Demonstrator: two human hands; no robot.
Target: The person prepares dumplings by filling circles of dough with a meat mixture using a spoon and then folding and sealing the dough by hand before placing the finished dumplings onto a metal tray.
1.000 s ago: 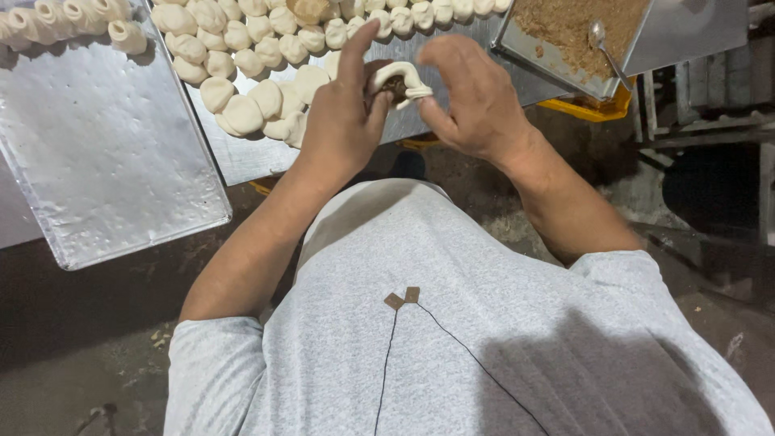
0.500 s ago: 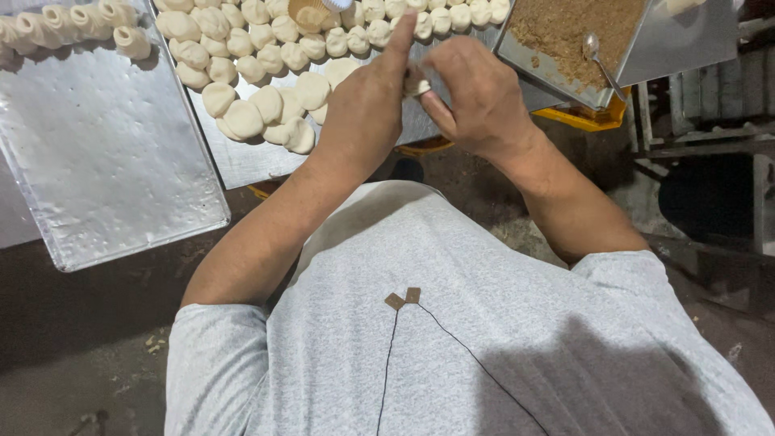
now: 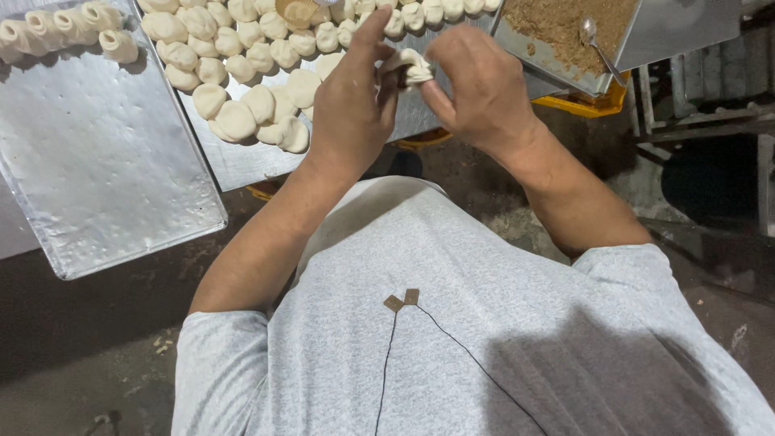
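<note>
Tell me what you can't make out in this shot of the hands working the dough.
- Dough piece, head view: mostly hidden between left hand and right hand; its filling cannot be seen.
- Brown filling tray: cut off by the top edge.
- Spoon: bowl too small to tell its load.

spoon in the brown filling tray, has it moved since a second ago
No. The spoon lies at the same spot in the filling tray, handle toward its right corner.

A single head-worn camera looked steeply down from close above the person's chest, facing forward over the grey shirt (image 3: 452, 339) toward the near edge of the metal tabletop (image 3: 242, 165).
</note>
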